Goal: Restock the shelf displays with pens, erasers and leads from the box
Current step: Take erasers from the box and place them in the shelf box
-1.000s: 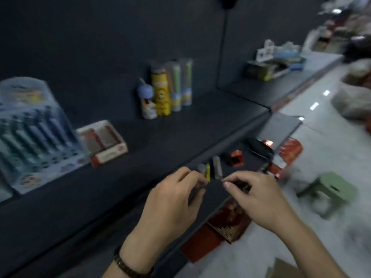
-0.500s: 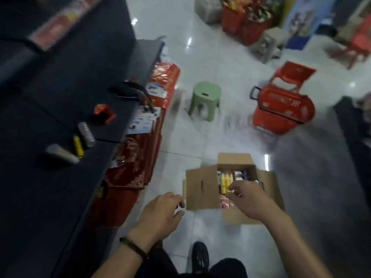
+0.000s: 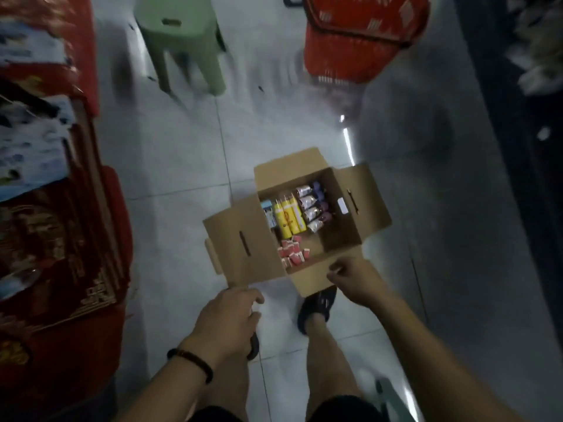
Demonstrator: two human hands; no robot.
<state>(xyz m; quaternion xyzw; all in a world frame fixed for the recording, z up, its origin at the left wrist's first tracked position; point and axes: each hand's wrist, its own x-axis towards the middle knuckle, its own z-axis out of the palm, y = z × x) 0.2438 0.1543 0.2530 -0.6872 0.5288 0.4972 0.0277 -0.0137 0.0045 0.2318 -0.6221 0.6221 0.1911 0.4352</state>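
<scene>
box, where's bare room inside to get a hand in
Bare floor of the box shows on its right side, bordered by the purple packs, the pink erasers and the right flap. The left side is crowded with yellow tubes and a blue pack.

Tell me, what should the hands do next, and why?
Probably the right hand should reach into the open brown cardboard box for the small pink-red erasers: they lie loose nearest it, and it hovers over the near flap.
</scene>
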